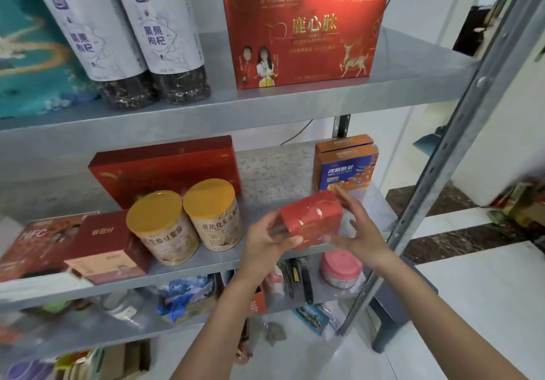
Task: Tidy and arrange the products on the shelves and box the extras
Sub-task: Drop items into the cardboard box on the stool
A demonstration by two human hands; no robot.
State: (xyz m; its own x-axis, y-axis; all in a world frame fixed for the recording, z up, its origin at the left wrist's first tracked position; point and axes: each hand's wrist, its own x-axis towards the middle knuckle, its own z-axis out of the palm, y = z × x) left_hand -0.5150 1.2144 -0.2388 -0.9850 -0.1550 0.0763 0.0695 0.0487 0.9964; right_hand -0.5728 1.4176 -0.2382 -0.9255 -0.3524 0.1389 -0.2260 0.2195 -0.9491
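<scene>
A small red box (pixel 311 217) hangs just above the front edge of the middle shelf (pixel 265 173), right of centre. My left hand (pixel 267 244) grips its left end, thumb along the front. On the box's right side my right hand (pixel 358 229) holds it with spread fingers. Directly behind stand two orange-and-blue cartons (pixel 345 164). Two yellow-lidded tins (pixel 188 220) stand to the left, in front of a flat dark red box (pixel 165 164).
The upper shelf carries a large red gift box (pixel 303 34), two tall dark jars (pixel 126 34) and a teal package. Maroon boxes (pixel 103 247) lie at the middle shelf's left. Below sit a pink jar (pixel 340 269) and clutter. A slanted metal upright (pixel 442 155) stands at right.
</scene>
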